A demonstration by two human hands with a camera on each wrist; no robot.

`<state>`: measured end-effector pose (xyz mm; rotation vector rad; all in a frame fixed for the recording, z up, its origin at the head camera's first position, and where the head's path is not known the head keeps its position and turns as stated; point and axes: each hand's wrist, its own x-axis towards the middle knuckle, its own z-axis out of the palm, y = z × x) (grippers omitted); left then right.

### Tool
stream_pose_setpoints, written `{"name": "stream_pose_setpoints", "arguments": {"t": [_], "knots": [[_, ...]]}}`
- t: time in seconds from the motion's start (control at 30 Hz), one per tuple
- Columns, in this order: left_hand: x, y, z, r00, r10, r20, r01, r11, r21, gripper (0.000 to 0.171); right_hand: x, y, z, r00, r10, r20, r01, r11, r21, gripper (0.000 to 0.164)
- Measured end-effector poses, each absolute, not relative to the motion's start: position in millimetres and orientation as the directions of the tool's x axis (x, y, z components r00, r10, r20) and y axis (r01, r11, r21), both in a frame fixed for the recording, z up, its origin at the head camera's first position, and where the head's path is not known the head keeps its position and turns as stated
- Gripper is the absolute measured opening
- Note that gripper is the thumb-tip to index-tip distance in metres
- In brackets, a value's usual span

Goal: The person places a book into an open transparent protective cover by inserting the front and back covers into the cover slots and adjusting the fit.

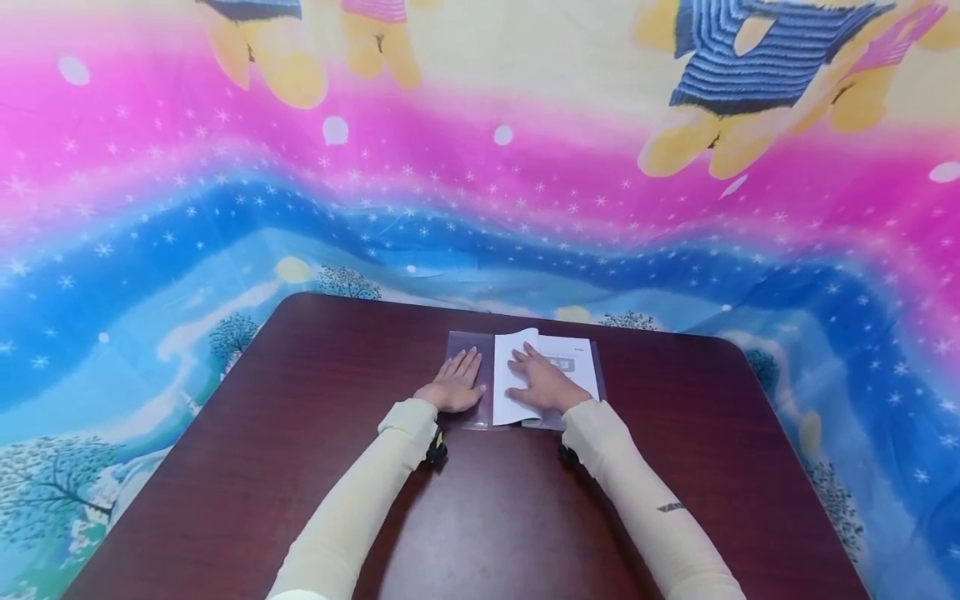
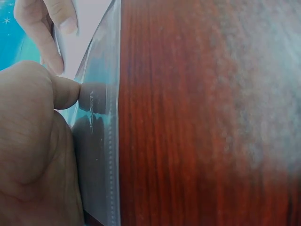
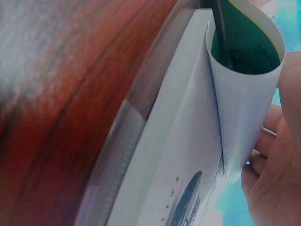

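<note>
A thin white booklet (image 1: 585, 354) lies on the table with a clear plastic book cover (image 1: 482, 343) spread out beneath it and to its left. My left hand (image 1: 452, 390) rests flat on the left plastic flap, its thumb beside the booklet's edge. On the booklet, my right hand (image 1: 551, 385) touches the white front cover (image 1: 510, 408), fingers spread. That cover bends back in a loose curl, and in the right wrist view its green inside (image 3: 247, 54) shows. Part of the print is hidden under the right hand.
The dark red-brown wooden table (image 1: 300, 400) has rounded far corners. Behind it hangs a colourful cloth (image 1: 465, 167) with pink and blue bands. Black wrist straps (image 1: 437, 450) sit below both cuffs.
</note>
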<state>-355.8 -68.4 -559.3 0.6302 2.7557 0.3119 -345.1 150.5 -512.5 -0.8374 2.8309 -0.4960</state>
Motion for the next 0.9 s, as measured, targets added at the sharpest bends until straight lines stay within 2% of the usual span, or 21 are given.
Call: {"name": "stream_pose_setpoints", "arguments": {"t": [0.27, 0.9], "knots": [[-354.7, -66.8, -559.8, -0.863, 0.451, -0.225, 0.389, 0.880, 0.272, 0.071, -345.2, 149.0, -514.0, -0.831, -0.551, -0.076, -0.496, 0.797, -0.344, 0.069], [-355.3, -68.5, -560.6, -0.871, 0.439, -0.218, 0.382, 0.887, 0.260, 0.070, -349.6, 142.4, -517.0, -0.822, -0.566, -0.058, -0.515, 0.783, -0.348, 0.068]]}}
